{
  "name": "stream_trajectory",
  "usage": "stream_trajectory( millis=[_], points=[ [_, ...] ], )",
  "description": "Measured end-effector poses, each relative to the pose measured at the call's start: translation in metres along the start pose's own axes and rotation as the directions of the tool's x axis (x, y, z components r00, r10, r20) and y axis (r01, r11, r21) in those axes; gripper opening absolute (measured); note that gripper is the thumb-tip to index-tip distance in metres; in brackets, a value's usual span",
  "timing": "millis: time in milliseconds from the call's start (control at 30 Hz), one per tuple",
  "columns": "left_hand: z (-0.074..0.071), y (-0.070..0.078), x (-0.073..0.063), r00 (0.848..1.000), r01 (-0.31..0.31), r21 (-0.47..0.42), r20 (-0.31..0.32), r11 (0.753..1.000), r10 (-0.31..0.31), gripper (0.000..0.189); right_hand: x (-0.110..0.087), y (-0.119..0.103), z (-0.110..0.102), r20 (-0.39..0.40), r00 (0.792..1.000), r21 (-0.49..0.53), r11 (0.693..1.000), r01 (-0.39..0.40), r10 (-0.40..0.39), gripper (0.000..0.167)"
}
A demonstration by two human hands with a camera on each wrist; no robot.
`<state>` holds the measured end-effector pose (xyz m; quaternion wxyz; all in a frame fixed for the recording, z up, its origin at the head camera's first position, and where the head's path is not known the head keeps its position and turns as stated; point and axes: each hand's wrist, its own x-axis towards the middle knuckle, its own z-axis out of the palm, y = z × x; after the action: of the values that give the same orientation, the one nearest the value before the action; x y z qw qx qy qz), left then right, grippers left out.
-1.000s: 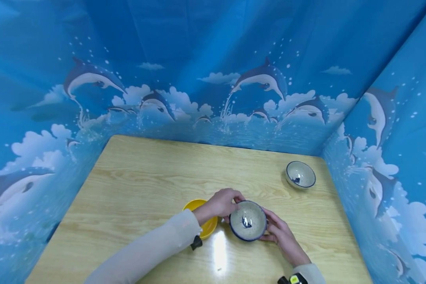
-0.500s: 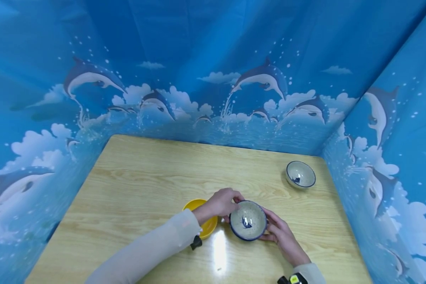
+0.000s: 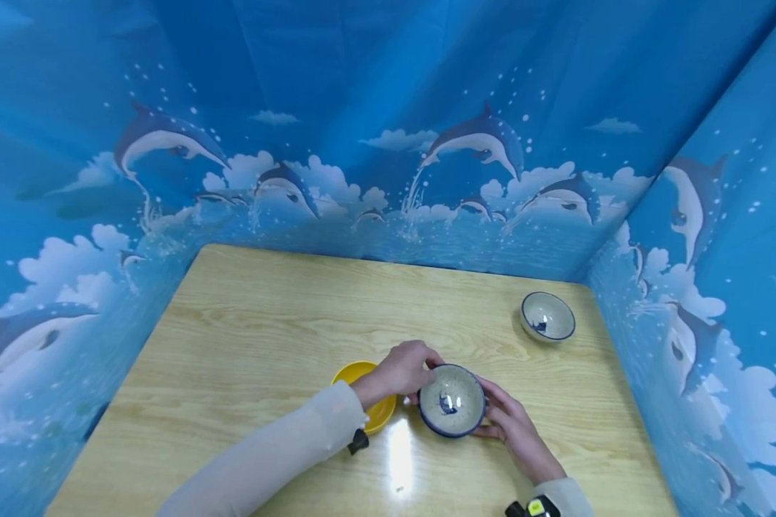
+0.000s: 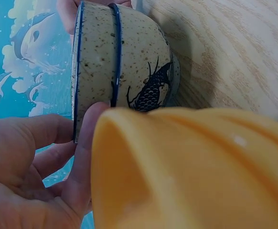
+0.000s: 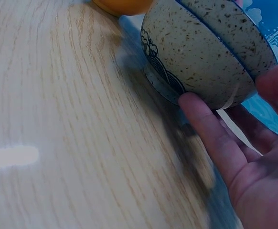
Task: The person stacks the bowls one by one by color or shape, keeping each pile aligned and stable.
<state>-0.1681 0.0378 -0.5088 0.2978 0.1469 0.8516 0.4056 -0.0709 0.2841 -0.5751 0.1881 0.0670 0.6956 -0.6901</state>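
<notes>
Two speckled ceramic bowls with blue rims stand nested near the front of the table; the upper bowl (image 3: 451, 409) sits inside the lower bowl (image 4: 141, 52), which has a dark fish drawn on its side. My left hand (image 3: 404, 368) pinches the upper bowl's rim from the left, thumb and fingers on either side of it. On the right side, my right hand (image 3: 512, 429) holds the stack, with one digit low on the lower bowl and another up near the rims. A yellow bowl (image 3: 383, 414) stands just left of the stack, partly hidden under my left wrist.
Another speckled bowl (image 3: 548, 317) stands alone at the back right of the wooden table (image 3: 265, 309). A blue curtain (image 3: 336, 129) with dolphins hangs behind the table and along its right side.
</notes>
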Motion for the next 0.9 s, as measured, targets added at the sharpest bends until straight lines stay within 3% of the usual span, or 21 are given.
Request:
stream_trajectory(
  millis=[467,767,900],
  points=[
    [-0.0010,-0.0043,0.0008,1.000,-0.002,-0.007,0.006,1.000,0.002,0.029,0.0023,0.0006,0.0026,-0.021,1.000,0.009,1.000,-0.007,0.007,0.065],
    [-0.0042,-0.0059,-0.0016,0.998,-0.032,0.176,-0.046,0.984,0.041,0.028,0.0023,0.0006,0.0035,-0.034,0.999,0.007,1.000,-0.002,0.002,0.064],
    [-0.0066,-0.0077,-0.0038,0.998,-0.057,0.122,-0.023,0.991,0.060,0.028,0.0018,0.0007,0.0032,-0.041,0.999,0.026,1.000,0.015,-0.014,0.057]
  ],
)
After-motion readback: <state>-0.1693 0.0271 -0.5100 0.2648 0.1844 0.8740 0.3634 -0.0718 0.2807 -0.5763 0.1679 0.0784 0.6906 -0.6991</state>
